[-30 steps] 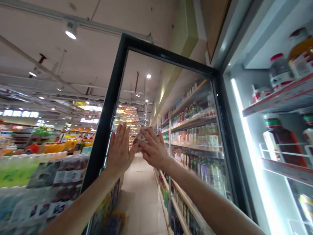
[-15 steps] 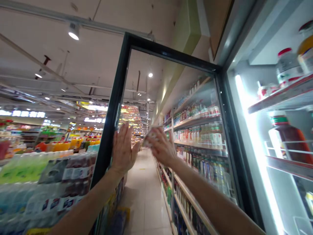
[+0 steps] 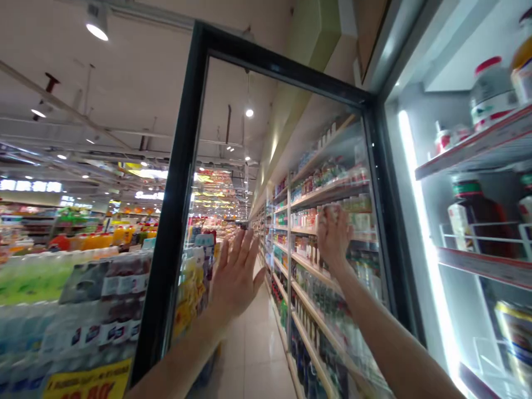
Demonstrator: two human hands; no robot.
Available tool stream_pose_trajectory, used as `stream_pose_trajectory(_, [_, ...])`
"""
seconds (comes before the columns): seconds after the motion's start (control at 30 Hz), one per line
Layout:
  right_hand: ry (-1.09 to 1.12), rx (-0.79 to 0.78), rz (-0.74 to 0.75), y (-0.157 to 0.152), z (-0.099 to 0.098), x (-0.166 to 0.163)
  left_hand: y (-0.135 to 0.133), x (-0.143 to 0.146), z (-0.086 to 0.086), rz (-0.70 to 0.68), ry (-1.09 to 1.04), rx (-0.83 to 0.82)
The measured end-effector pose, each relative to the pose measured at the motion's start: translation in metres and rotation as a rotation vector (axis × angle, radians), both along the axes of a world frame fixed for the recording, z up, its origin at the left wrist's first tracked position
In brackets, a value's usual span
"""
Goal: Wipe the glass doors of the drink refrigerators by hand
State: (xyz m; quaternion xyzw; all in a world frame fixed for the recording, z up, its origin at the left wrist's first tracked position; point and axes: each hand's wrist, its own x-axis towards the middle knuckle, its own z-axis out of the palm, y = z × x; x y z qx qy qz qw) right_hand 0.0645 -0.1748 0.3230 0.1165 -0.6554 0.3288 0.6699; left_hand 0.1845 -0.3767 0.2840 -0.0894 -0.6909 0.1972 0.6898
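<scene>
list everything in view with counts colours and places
Glass door: one, black frame, centre
Cooler shelves: several, grey, right
Light strip: one, white, beside cooler shelves
Red-capped bottle: one, clear, upper shelf
Green-capped bottles: two, dark, lower shelf
Bottle packs: several, mixed colours, left
Price sign: one, yellow, bottom left
Ceiling lights: several, white, above
Aisle shelves: many, pale, within door frame
Left hand: one, bare, spread, centre
Right hand: one, bare, right of centre, hold unclear

Yel. sign (image 3: pixel 88 381): red digits cut off, unclear | btl lbls (image 3: pixel 96 334): blurred | lit sign (image 3: pixel 149 195): illeg.
</scene>
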Motion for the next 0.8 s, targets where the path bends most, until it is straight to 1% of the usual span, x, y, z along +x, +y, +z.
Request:
stream_pose_trajectory(0.03, [-0.027, -0.064, -0.015, 0.005, 0.002, -0.003, 0.005, -0.003, -0.006, 0.006, -0.003, 0.008])
stream_pose_trajectory(0.07, [-0.023, -0.058, -0.024, 0.007, 0.001, -0.003, 0.008, -0.004, -0.009, 0.008, 0.004, 0.020])
stream_pose_trajectory(0.1, [0.008, 0.024, -0.024, 0.005, -0.003, -0.001, 0.010, -0.006, -0.011, 0.008, 0.010, 0.031])
stream_pose_trajectory(0.2, [0.163, 0.474, 0.007, -0.003, -0.025, 0.006, 0.008, -0.006, -0.011, -0.001, 0.009, 0.036])
stream_pose_trajectory(0.23, [0.181, 0.553, 0.013, 0.000, -0.030, 0.005, 0.007, -0.006, -0.010, -0.003, 0.008, 0.028])
stream_pose_trajectory(0.27, [0.167, 0.546, 0.009, 0.008, -0.033, 0.000, 0.006, -0.007, -0.009, -0.003, 0.008, 0.024])
stream_pose_trajectory(0.3, [0.125, 0.446, -0.004, 0.019, -0.033, -0.007, 0.005, -0.007, -0.009, -0.004, 0.010, 0.024])
stream_pose_trajectory(0.37, [-0.006, 0.086, -0.048, 0.043, -0.028, -0.024, 0.004, -0.009, -0.009, -0.009, 0.014, 0.024])
stream_pose_trajectory(0.4, [-0.061, -0.068, -0.066, 0.051, -0.025, -0.030, 0.004, -0.010, -0.009, -0.014, 0.008, 0.030])
stream_pose_trajectory(0.43, [-0.087, -0.153, -0.075, 0.054, -0.024, -0.034, 0.004, -0.011, -0.010, -0.022, 0.001, 0.040])
stream_pose_trajectory(0.47, [-0.079, -0.160, -0.077, 0.051, -0.026, -0.033, 0.004, -0.012, -0.010, -0.033, -0.005, 0.051])
stream_pose_trajectory(0.5, [-0.039, -0.084, -0.071, 0.043, -0.030, -0.029, 0.004, -0.013, -0.010, -0.043, -0.010, 0.060])
stream_pose_trajectory(0.53, [0.025, 0.062, -0.055, 0.031, -0.036, -0.023, 0.004, -0.013, -0.010, -0.052, -0.012, 0.065])
stream_pose_trajectory(0.6, [0.169, 0.413, -0.014, 0.009, -0.051, -0.009, 0.002, -0.014, -0.010, -0.064, -0.005, 0.067])
stream_pose_trajectory(0.63, [0.216, 0.540, 0.001, 0.004, -0.056, -0.005, 0.002, -0.015, -0.010, -0.065, -0.001, 0.063])
stream_pose_trajectory(0.67, [0.228, 0.591, 0.005, 0.004, -0.059, -0.003, 0.002, -0.015, -0.010, -0.065, -0.002, 0.064])
stream_pose_trajectory(0.7, [0.202, 0.554, -0.001, 0.011, -0.058, -0.006, 0.001, -0.014, -0.010, -0.063, -0.011, 0.068])
stream_pose_trajectory(0.73, [0.144, 0.426, -0.016, 0.022, -0.055, -0.011, 0.002, -0.014, -0.010, -0.060, -0.022, 0.075])
stream_pose_trajectory(0.8, [-0.003, 0.068, -0.059, 0.046, -0.043, -0.026, 0.003, -0.013, -0.010, -0.054, -0.039, 0.084])
